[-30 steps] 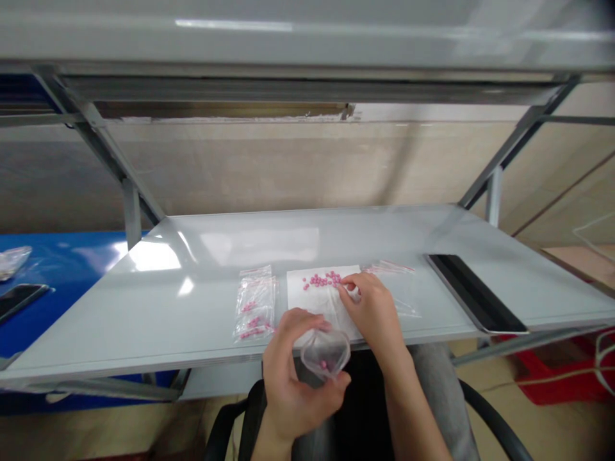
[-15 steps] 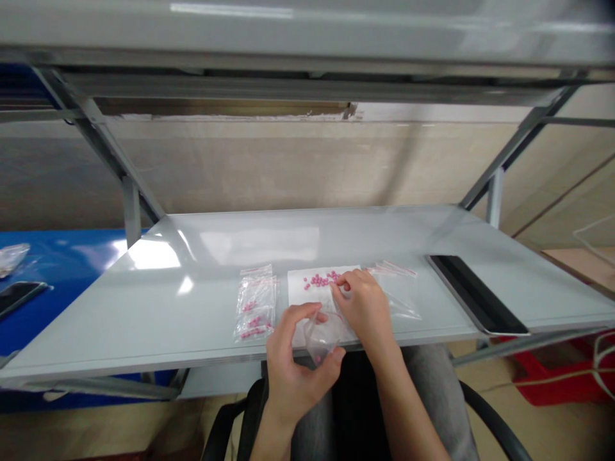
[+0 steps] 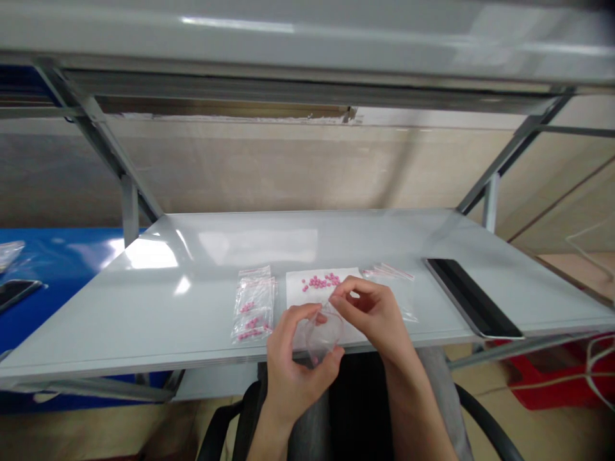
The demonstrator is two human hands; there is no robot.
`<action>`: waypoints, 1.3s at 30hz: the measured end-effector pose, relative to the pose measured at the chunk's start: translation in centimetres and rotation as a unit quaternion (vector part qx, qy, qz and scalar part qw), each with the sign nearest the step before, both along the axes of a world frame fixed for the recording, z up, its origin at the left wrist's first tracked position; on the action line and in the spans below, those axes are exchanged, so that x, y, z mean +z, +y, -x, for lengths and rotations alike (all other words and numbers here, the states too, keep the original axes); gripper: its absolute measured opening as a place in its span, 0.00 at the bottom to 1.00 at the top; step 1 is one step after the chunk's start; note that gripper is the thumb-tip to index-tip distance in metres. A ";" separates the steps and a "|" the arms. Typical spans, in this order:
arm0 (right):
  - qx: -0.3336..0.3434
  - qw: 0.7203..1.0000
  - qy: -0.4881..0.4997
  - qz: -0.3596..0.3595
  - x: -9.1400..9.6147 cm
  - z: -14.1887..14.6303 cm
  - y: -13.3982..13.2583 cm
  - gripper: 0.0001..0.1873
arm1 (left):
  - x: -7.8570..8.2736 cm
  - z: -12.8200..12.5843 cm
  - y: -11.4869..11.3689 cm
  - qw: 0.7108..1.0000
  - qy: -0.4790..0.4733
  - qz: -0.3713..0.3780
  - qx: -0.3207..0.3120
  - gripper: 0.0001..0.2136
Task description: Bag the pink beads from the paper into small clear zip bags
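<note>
My left hand (image 3: 298, 368) holds a small clear plastic zip bag (image 3: 323, 333) by its sides, thumb below and fingers above, with its mouth spread. A little pink shows low in that bag. At the bag's mouth, my right hand (image 3: 372, 314) has thumb and fingertips pinched together; what they hold, if anything, is hidden. Small pink beads (image 3: 319, 282) lie loose on a white sheet (image 3: 295, 298) just beyond the hands. Left of the sheet are overlapping clear zip bags (image 3: 254, 294) with pink beads inside.
More clear zip bags (image 3: 391, 272), flat, lie right of the sheet, partly behind my right hand. A dark flat tablet-like device (image 3: 473, 298) rests on the white table (image 3: 158, 307). Metal struts (image 3: 129, 208) and an overhead shelf (image 3: 307, 45) frame the space. A blue surface (image 3: 62, 256) adjoins at left.
My right hand has moved from the loose beads back toward me, to the mouth of the bag. The left hand keeps its hold on the bag. The view has shifted slightly.
</note>
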State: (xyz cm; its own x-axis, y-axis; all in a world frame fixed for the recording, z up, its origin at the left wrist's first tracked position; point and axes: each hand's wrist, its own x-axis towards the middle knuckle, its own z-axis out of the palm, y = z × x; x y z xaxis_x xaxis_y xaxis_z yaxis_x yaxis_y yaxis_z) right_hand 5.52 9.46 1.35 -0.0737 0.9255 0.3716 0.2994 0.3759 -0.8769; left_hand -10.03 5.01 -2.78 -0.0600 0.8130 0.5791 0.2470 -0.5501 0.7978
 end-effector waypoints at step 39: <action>-0.014 0.998 -0.041 -0.040 1.0 -0.6 0.3 0.03 | -0.3 0.1 0.0 1.000 -0.010 0.011 -0.009 0.19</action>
